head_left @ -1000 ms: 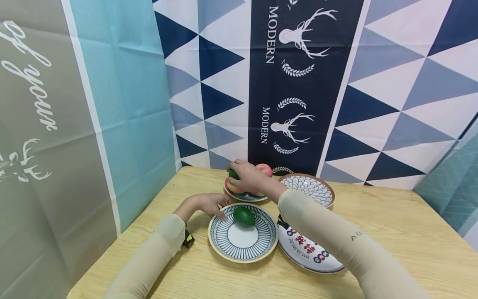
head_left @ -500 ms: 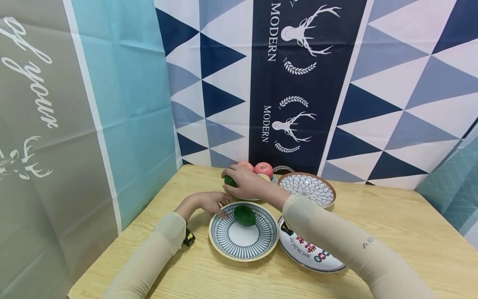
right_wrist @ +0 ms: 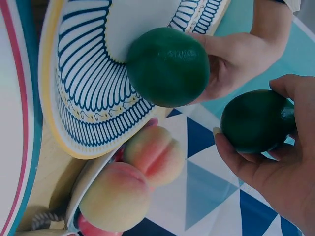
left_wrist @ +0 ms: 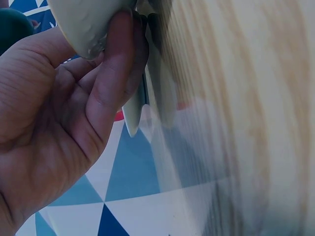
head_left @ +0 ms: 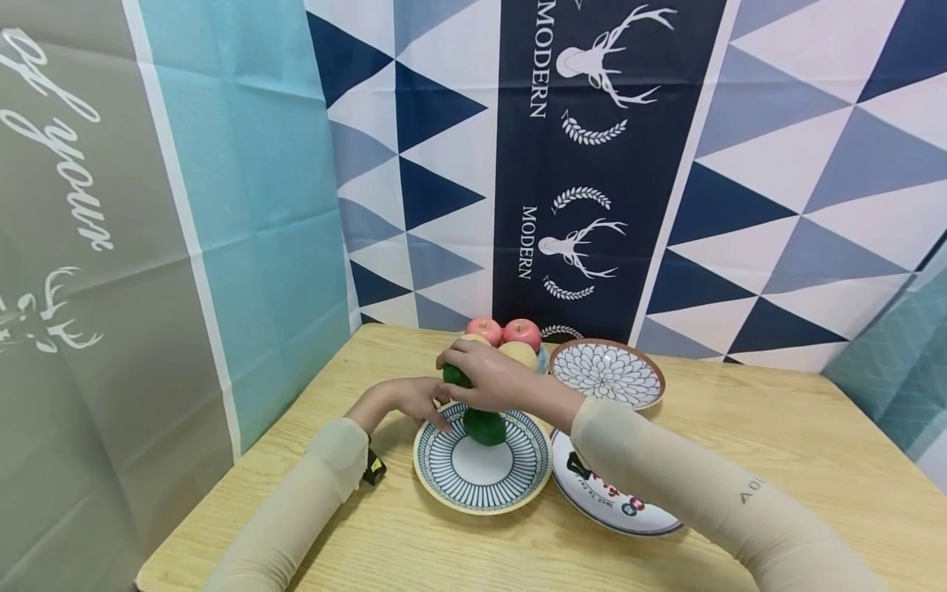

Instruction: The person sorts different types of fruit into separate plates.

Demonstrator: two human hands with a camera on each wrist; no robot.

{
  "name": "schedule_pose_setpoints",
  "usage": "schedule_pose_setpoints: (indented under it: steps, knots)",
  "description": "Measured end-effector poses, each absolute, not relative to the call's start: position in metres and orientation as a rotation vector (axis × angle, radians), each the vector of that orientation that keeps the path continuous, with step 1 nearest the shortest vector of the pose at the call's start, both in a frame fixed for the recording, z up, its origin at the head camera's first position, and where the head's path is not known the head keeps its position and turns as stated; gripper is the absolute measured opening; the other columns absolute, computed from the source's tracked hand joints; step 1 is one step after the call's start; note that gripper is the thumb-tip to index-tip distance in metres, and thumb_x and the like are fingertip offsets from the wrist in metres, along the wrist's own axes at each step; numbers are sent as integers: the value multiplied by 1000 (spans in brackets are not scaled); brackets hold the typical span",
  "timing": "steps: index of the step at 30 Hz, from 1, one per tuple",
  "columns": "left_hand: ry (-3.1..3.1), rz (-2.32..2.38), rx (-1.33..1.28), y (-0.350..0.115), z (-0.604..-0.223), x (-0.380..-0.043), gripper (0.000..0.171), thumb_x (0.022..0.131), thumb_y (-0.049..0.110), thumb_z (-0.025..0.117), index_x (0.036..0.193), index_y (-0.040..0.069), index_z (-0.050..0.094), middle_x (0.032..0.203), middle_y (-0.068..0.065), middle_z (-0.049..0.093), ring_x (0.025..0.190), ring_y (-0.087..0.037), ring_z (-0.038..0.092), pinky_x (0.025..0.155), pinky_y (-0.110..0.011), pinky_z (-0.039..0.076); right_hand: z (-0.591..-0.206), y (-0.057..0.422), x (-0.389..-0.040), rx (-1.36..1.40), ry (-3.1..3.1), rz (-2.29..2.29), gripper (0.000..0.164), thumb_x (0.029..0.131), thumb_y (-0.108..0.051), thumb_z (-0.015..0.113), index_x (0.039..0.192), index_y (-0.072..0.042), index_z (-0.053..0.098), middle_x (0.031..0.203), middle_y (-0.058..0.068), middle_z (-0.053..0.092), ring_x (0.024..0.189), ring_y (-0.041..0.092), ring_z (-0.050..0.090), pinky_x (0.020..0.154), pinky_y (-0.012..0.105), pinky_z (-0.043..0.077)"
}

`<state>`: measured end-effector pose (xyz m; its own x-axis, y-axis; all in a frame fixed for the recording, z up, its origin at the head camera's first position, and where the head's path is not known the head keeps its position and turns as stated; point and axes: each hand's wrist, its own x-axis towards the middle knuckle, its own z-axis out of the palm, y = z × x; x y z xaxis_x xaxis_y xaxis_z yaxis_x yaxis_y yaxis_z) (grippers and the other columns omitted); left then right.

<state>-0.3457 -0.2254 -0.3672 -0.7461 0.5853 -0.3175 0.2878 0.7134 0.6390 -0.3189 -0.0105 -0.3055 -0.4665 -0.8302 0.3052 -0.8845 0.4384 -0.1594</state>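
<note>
My left hand (head_left: pixel 414 399) grips the left rim of a blue-and-white striped plate (head_left: pixel 481 469), thumb inside and fingers under the edge; the left wrist view shows these fingers (left_wrist: pixel 113 78) on the rim. A dark green oval fruit (head_left: pixel 484 429) lies in the far part of that plate. Above the plate's far edge, my right hand (head_left: pixel 494 376) holds a second dark green oval fruit (head_left: pixel 456 376). In the right wrist view this held fruit (right_wrist: pixel 253 120) has a small nub at one end, and thumb and fingers curl round it, apart from the plate.
Behind the right hand, a dish holds red apples (head_left: pixel 522 333) and pale yellow peaches (head_left: pixel 519 353). A brown-rimmed petal-patterned bowl (head_left: pixel 608 372) stands back right. Under the right forearm sits a white plate with red characters (head_left: pixel 629 520). Patterned cloth (head_left: pixel 444 205) hangs behind the table (head_left: pixel 777 444).
My right hand has lifted the second green fruit off the dish and brought it nearer, over the striped plate's far edge. Apples and peaches are now more visible. The left hand stays at the rim.
</note>
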Motion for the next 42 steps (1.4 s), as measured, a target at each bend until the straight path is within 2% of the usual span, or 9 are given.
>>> schedule_pose_setpoints:
  steps: [5,10,16,19,23,26,28,33,42]
  knots:
    - [2384,813,729,-227,-368,-347,64,95,13,80,152,9,50,156,-13,50,133,-26,52,83,-35,59,-306,-9,-312,1562,-2446,397,36,100,-28,73,129,-8,68,122,5,63,112,20,57,98,37,53]
    - [2411,793,693,-228,-368,-347,65,95,16,82,151,8,50,150,-11,50,124,-24,54,80,-35,58,-306,-8,-301,1621,-2370,340,32,98,-24,73,127,-10,70,119,4,64,111,20,58,100,36,52]
    - [2386,795,885,-229,-366,-347,70,94,13,81,153,2,45,150,-11,49,125,-16,49,105,-28,45,-307,-5,-287,1699,-2297,309,33,98,-26,76,126,-11,70,119,4,63,109,19,58,98,34,51]
    - [2385,761,932,-230,-365,-347,54,96,13,77,143,1,52,135,-9,57,104,-12,56,91,-27,53,-309,-4,-280,1725,-2256,304,33,98,-26,76,126,-10,70,120,4,63,109,19,60,97,32,52]
    - [2405,669,996,-231,-363,-347,36,97,10,74,128,0,59,116,-6,60,88,-7,55,78,-24,54,-310,-4,-271,1756,-2220,292,30,98,-23,74,125,-10,70,120,4,63,108,18,60,97,31,52]
    - [2409,633,1063,-231,-362,-348,41,95,2,73,134,-1,59,126,-7,62,106,-7,55,96,-22,48,-311,-5,-266,1769,-2219,272,27,99,-24,73,122,-11,69,119,3,63,109,18,59,97,30,52]
    - [2396,649,1049,-231,-361,-348,49,91,-8,68,139,1,59,133,-7,63,111,-10,54,99,-23,46,-312,-5,-263,1779,-2222,255,26,99,-25,72,121,-11,69,120,3,61,109,17,58,97,29,52]
    - [2391,683,944,-227,-363,-349,68,80,-18,64,142,7,61,125,0,64,102,-14,56,84,-28,46,-316,-3,-258,1824,-2208,219,29,99,-25,73,125,-11,69,120,2,60,111,16,55,100,30,50]
    - [2362,789,752,-225,-366,-347,30,100,-3,62,126,9,65,108,-3,68,79,-14,59,61,-28,50,-324,-2,-252,1846,-2238,113,37,99,-29,72,132,-13,66,127,2,62,117,17,57,104,31,49]
